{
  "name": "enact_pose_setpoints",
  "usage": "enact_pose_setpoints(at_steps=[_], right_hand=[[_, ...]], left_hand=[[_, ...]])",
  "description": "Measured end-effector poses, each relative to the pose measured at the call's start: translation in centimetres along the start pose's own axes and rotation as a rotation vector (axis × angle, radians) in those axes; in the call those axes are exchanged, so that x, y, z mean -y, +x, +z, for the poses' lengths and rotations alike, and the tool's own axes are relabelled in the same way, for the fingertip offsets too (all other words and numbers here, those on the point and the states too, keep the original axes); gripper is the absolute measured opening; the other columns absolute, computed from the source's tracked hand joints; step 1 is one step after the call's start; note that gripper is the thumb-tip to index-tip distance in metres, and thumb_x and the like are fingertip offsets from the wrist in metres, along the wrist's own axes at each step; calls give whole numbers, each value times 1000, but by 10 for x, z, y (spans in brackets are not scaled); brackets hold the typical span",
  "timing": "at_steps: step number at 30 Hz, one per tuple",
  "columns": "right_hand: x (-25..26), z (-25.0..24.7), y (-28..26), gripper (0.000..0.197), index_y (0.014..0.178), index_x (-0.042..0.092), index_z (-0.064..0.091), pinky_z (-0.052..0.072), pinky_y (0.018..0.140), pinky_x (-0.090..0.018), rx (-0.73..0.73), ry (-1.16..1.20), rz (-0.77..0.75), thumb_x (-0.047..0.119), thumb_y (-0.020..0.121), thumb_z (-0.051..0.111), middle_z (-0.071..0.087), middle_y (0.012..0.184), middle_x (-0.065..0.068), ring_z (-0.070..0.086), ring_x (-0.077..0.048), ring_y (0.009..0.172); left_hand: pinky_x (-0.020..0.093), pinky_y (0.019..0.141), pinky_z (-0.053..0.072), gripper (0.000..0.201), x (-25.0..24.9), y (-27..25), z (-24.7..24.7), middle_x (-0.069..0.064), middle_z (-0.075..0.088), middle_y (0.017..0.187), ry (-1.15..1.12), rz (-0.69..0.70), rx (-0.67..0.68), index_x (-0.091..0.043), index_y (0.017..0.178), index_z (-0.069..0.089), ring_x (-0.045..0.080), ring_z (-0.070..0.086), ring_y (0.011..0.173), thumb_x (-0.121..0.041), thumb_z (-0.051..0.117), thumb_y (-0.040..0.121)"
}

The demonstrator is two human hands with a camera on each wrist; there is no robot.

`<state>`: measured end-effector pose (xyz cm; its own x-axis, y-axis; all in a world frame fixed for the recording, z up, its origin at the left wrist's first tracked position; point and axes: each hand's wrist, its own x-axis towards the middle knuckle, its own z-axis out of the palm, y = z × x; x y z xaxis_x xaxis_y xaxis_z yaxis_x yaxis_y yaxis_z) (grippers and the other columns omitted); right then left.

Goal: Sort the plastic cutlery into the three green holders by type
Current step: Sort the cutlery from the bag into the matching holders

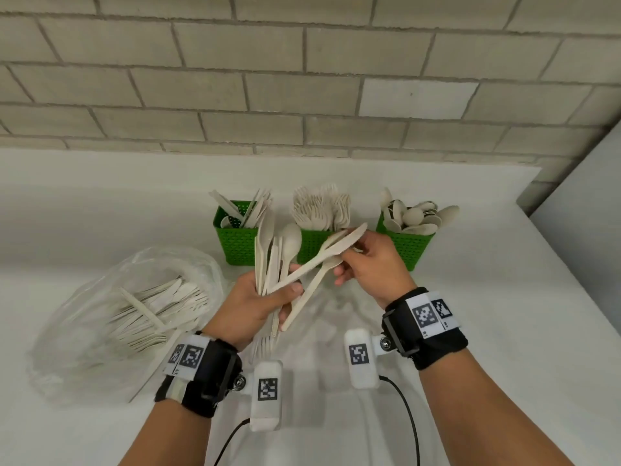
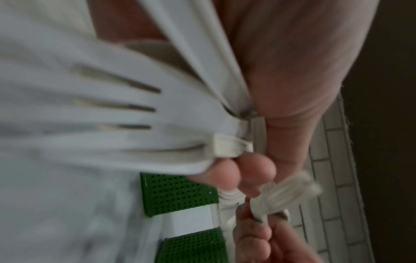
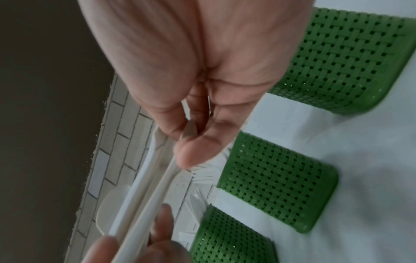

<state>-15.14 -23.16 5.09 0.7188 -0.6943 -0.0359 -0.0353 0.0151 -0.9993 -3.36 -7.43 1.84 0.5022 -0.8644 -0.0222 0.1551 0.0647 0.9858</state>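
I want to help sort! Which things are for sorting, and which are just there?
For the job:
three green woven plastic holders
beige plastic cutlery bundle
clear plastic bag of cutlery

Just there:
grey brick wall
black wrist straps

Bare surface [image 1: 470,331] lies open on the right; the plastic bag [image 1: 100,314] crowds the left, three green holders [image 1: 314,245] block ahead.

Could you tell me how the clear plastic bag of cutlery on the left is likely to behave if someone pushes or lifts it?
The clear plastic bag looks thin and crumpled, so it would probably fold rather than slide as one piece. The loose cutlery inside would likely shift and could spill if lifted by one edge.
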Motion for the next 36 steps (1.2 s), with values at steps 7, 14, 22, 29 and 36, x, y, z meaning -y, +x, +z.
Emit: enact_pose_setpoints(at_steps=[7,14,22,29,36], right_hand=[[-4,-8,3,15,94,-12,62,53,43,-29,-147,-54,44,2,90,58,56,75,-19,58,-13,44],[-13,-16,2,13,97,-6,63,52,43,-28,-154,-82,106,0,88,56,55,61,-15,55,-16,41],[2,-34,-5,15,96,6,69,54,46,-26,-201,27,-32,-2,90,58,60,75,-15,57,-14,46],[67,-109,-8,14,104,17,70,59,54,-36,-718,-257,-442,15,93,62,67,93,-1,68,-21,62],[61,-99,10,25,109,7,72,51,72,-26,-576,-924,-745,4,91,56,67,91,-8,62,-20,74]], left_hand=[[25,40,43,35,2,7,16,3,59,69,-90,-91,-11,-7,111,64,17,46,46,-11,75,79],[24,41,41,22,10,10,30,1,67,71,-2,-94,-83,1,98,63,20,45,43,-15,65,84],[26,41,42,13,6,12,34,8,55,60,-67,-124,36,-11,89,72,17,42,41,-19,65,81],[28,42,44,40,10,13,29,4,63,78,-144,-150,51,-13,89,74,13,41,43,-44,85,66],[27,42,45,32,2,13,39,4,56,79,-187,-129,52,1,106,64,14,44,47,-25,63,87]])
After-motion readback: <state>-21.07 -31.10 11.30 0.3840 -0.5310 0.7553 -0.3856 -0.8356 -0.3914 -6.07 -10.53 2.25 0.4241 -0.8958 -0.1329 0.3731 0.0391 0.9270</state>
